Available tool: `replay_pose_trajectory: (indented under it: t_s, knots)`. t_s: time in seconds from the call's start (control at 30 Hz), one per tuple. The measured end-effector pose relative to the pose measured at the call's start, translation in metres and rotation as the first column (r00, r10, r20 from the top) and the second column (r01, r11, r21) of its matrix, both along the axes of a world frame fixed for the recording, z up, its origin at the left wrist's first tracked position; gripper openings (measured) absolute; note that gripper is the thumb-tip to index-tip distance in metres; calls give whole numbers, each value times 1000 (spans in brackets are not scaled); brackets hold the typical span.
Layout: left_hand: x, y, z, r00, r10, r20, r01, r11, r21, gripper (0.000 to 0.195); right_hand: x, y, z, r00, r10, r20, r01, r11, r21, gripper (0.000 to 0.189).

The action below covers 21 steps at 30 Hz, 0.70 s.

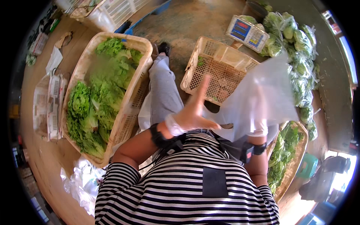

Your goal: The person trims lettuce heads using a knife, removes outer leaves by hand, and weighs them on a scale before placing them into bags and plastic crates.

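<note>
My left hand (191, 115) is raised in front of my waist with its fingers spread and nothing in it. A translucent plastic bag (242, 92), blurred by motion, hangs around or in front of my right hand (258, 126). The bag veils those fingers, so I cannot tell whether they grip it or lie inside it. Beyond my hands stands a plastic crate (225, 53) with a lattice bottom and a few green leaf scraps. At my left, a large crate (112, 140) is heaped with leafy green lettuce (109, 78).
A digital scale display (247, 33) stands behind the lattice crate. Several bagged green vegetables (301, 64) are piled along the right wall. Another basket (295, 168) of greens sits by my right elbow. Clear plastic (83, 185) lies at lower left, and a white crate (121, 11) stands at upper left.
</note>
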<state>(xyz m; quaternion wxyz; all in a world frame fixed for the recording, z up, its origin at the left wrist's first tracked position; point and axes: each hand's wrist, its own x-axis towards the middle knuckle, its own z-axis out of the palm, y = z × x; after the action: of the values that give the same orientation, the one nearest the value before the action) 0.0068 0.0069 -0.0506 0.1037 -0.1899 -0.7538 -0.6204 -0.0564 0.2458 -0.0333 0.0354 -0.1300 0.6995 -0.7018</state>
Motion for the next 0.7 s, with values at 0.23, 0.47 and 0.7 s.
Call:
replay_pose_trajectory:
  t_s: [0.23,0.47,0.7]
  knots:
    - [-35,51,-6,883,-318,346,155,892,424,32,-23,-10,16,909,-10,416,156,935,-318,27]
    - [-46,0,-10,861,-242,446,241,969,62,52,-40,30,19,896,119,428,54,927,-370,26]
    - [-60,-14,-8,531,-845,-65,291,110,950,46,-74,37,-101,803,363,472,-3,795,-607,41]
